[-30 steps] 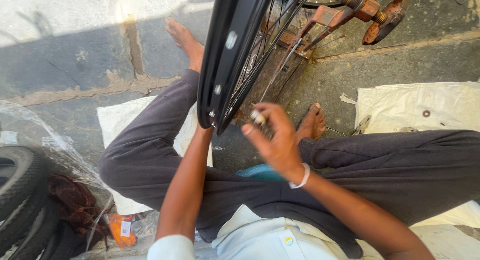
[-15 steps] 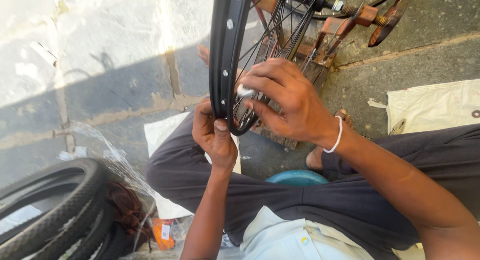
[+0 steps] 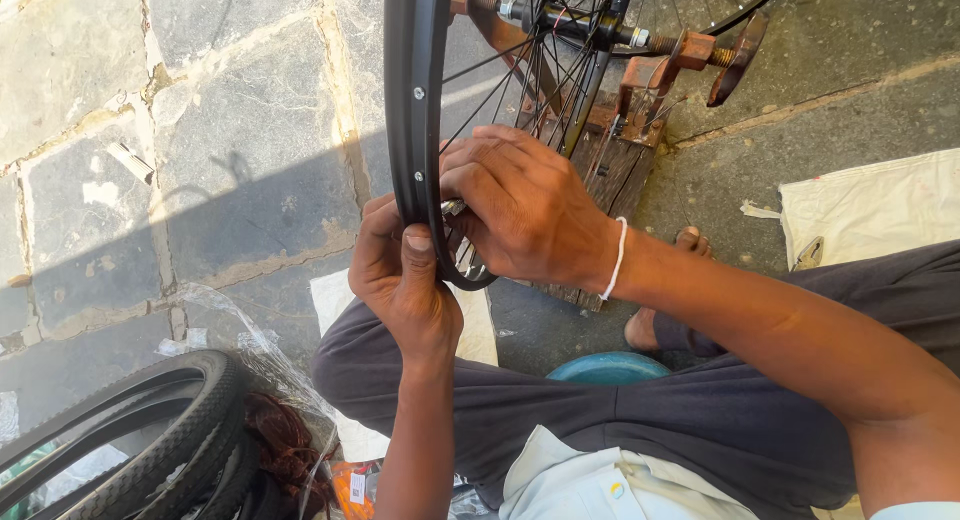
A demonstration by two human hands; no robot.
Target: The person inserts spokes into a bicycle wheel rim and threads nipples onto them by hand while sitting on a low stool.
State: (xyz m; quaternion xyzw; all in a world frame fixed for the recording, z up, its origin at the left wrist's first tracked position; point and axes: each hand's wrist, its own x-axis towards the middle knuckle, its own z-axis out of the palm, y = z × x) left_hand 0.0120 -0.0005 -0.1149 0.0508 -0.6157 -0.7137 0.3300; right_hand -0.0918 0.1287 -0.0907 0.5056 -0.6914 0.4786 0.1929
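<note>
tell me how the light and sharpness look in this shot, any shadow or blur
Head view: hard sun on the stone paving, a broad shadow band across it and the dark trousers; left hand, right hand and black rim are sharp; tyres sit dim in the corner.

Paving left of rim open. Spokes and rusty stand block right side. Tyres crowd lower left.

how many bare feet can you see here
1. A bare foot shows toes on the ground just right of the wooden stand, beyond the right forearm. The other foot may be hidden behind the hands and the black wheel rim.
</note>
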